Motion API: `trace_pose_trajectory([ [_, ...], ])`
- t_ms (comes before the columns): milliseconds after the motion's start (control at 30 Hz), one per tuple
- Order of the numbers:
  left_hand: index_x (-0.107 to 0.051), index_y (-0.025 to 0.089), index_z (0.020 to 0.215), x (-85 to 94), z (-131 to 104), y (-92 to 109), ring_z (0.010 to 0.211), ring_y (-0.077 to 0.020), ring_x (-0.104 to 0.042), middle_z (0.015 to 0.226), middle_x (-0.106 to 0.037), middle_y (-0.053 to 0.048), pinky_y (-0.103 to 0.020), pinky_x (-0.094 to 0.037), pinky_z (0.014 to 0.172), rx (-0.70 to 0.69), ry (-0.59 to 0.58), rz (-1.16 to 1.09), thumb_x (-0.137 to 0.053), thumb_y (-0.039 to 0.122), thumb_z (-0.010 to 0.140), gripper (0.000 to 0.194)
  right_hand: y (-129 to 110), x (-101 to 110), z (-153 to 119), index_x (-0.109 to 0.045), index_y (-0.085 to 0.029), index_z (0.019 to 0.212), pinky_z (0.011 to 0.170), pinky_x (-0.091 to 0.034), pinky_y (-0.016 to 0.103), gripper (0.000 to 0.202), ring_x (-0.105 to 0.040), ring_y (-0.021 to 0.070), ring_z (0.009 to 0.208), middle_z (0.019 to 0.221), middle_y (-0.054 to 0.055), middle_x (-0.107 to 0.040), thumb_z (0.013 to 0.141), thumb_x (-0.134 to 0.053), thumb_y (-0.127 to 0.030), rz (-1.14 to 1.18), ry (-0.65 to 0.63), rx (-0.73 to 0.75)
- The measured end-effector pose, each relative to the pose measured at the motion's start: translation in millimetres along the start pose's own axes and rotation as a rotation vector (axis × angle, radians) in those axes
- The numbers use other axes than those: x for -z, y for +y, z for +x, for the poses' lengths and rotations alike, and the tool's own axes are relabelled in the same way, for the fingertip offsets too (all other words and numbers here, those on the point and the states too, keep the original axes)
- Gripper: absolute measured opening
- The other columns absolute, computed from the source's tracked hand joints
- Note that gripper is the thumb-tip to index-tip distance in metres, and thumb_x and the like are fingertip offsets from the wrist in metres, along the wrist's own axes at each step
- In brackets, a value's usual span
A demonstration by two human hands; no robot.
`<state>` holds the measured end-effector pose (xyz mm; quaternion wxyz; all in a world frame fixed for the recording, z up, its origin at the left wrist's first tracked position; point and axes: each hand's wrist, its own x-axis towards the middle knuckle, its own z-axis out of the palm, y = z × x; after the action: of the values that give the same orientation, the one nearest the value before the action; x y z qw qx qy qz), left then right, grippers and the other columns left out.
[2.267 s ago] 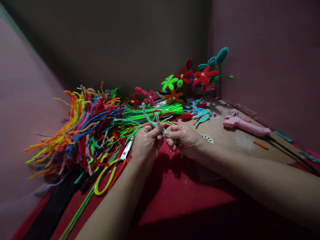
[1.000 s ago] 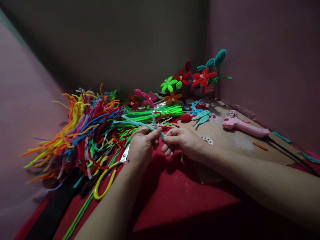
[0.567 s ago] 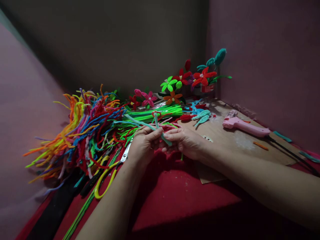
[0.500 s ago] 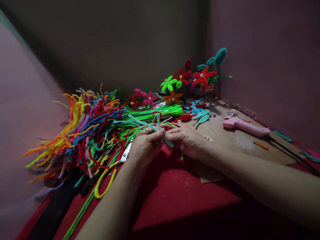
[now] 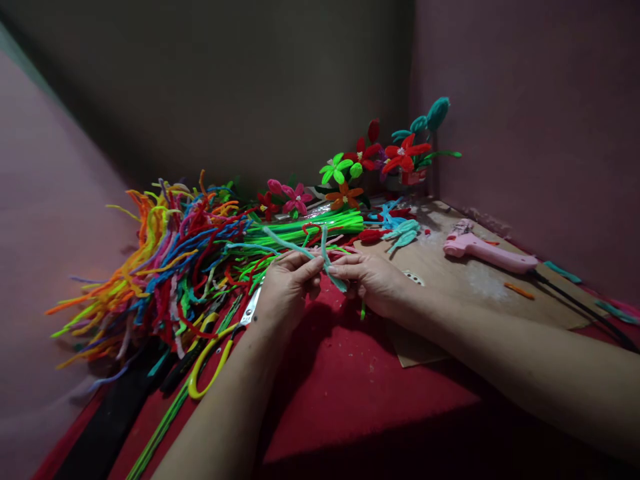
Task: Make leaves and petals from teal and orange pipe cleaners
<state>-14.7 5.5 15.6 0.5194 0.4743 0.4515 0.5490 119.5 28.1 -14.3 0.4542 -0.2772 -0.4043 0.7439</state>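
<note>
Between my two hands is a pale teal pipe cleaner [image 5: 286,241], crossed and bent. One end points up and left, a shorter end stands upright, and a folded part dips between the fingers. My left hand [image 5: 294,280] pinches it with thumb and forefinger. From the other side, my right hand [image 5: 369,279] has its thumb and fingertips closed on it close to the crossing. The remaining fingers of both hands curl under and are partly hidden. Yellow-handled scissors [image 5: 220,360] lie beside my left forearm, partly covered by it.
A big heap of coloured pipe cleaners [image 5: 170,260] lies left, with a green bundle [image 5: 320,223] behind my hands. Pipe-cleaner flowers [image 5: 406,152] stand at the back. On a brown board [image 5: 435,300] at right lies a pink glue gun [image 5: 487,252] with a black cord.
The upright end of the pipe cleaner has shifted slightly right and leans differently. My left fingertips have drawn a little left. Both hands keep their pinch.
</note>
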Motion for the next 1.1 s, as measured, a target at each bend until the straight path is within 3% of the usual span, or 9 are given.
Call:
trace_pose_trajectory([
  [167,-0.064,0.009,0.071,1.5,1.8,-1.1,0.041,-0.0056,-0.043,0.048,-0.052,0.001,-0.016,-0.032,0.036,-0.042,0.000,0.015,-0.069,0.023,0.068,0.016,-4.2,2.9,3.8,-0.062,-0.013,0.066,0.042,-0.022,0.022,0.009,-0.041,0.0065,0.046,0.055,-0.001,-0.056,0.064,-0.069,-0.019,0.097,0.034,0.031],
  [367,-0.062,0.010,0.073,1.7,2.3,-0.2,0.054,-0.0102,-0.059,0.074,-0.067,-0.007,-0.017,-0.045,0.041,-0.113,-0.144,-0.159,-0.065,0.020,0.073,0.011,-10.1,5.7,8.4,-0.056,-0.017,0.070,0.047,-0.031,0.022,0.010,-0.048,0.0081,0.048,0.057,-0.002,-0.059,0.070,-0.065,-0.016,0.352,0.049,0.037],
  [667,-0.060,0.010,0.074,-5.4,-1.6,-3.5,0.056,-0.0133,-0.065,0.068,-0.068,-0.006,-0.020,-0.053,0.052,-0.149,-0.115,-0.144,-0.066,0.017,0.072,0.010,-6.8,5.0,7.9,-0.058,-0.016,0.077,0.041,-0.029,0.019,0.014,-0.045,0.0061,0.041,0.052,-0.004,-0.056,0.068,-0.069,-0.020,0.309,0.083,0.121],
  [800,-0.059,0.010,0.076,-9.5,-3.5,-4.7,0.058,-0.0153,-0.066,0.069,-0.067,-0.005,-0.023,-0.054,0.053,-0.116,-0.127,-0.136,-0.068,0.020,0.070,0.014,-5.6,5.9,9.0,-0.056,-0.017,0.074,0.039,-0.028,0.020,0.014,-0.040,0.0050,0.037,0.047,-0.006,-0.050,0.070,-0.068,-0.023,0.309,0.021,0.096],
  [933,-0.058,0.011,0.074,-6.9,0.0,-1.0,0.060,-0.0150,-0.066,0.070,-0.067,-0.005,-0.022,-0.054,0.052,-0.157,-0.034,-0.167,-0.069,0.023,0.069,0.018,-7.2,6.8,10.0,-0.058,-0.015,0.076,0.056,-0.044,0.025,0.011,-0.056,0.0097,0.054,0.064,0.000,-0.060,0.071,-0.067,-0.020,0.348,-0.080,0.096],
  [1000,-0.056,0.011,0.073,-4.4,1.9,1.5,0.062,-0.0151,-0.067,0.071,-0.067,-0.005,-0.020,-0.053,0.051,-0.158,0.011,-0.178,-0.070,0.024,0.068,0.019,-8.5,6.5,9.3,-0.059,-0.015,0.080,0.064,-0.047,0.027,0.016,-0.060,0.0119,0.064,0.073,0.002,-0.064,0.067,-0.067,-0.010,0.344,-0.101,0.089],
  [1100,-0.056,0.011,0.074,-2.5,2.1,3.3,0.062,-0.0145,-0.066,0.071,-0.067,-0.005,-0.019,-0.052,0.050,-0.148,0.027,-0.191,-0.069,0.021,0.068,0.018,-10.9,5.4,6.5,-0.061,-0.015,0.083,0.066,-0.048,0.028,0.022,-0.060,0.0120,0.063,0.071,0.002,-0.065,0.064,-0.066,-0.004,0.329,-0.086,0.075],
])
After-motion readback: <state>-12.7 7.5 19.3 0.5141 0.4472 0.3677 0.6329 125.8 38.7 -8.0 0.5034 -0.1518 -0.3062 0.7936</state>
